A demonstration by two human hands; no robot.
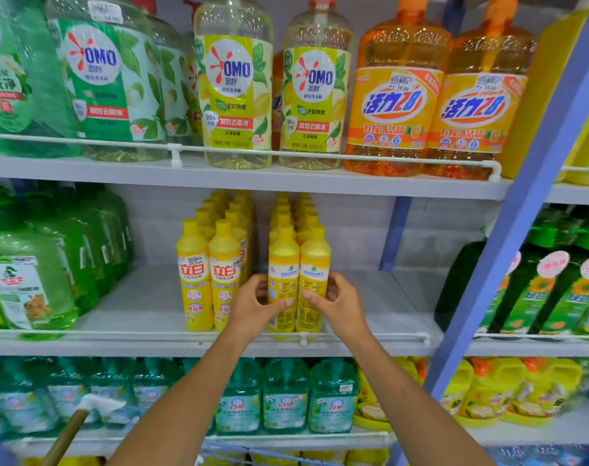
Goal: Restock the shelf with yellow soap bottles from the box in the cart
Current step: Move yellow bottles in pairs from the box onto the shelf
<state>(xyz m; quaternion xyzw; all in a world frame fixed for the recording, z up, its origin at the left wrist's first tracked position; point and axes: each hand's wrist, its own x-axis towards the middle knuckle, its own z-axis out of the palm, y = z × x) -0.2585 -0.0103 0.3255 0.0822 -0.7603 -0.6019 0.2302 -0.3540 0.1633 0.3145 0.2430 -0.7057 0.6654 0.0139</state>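
Left hand (257, 306): closed around the left front soap bottle (283, 280).
Right hand (336, 302): closed around the right front soap bottle (313, 280).
Held bottles: stood upright, touching, at the near edge of the middle shelf (135, 311) (back labels facing out).
Neighbouring yellow rows (209, 274): just left, upright.

Bright, even store light fills the head view, and shadows stay soft; the back of the middle shelf (145, 307) is only slightly dimmer. Small glints sit on the clear bottles (234, 82) up top. The centre is fairly sharp, with labels readable. Toward the left edge the green jugs (24, 284) smear and blur. Wide-angle distortion bows the shelf rails and tilts the blue upright (521, 230) at the right
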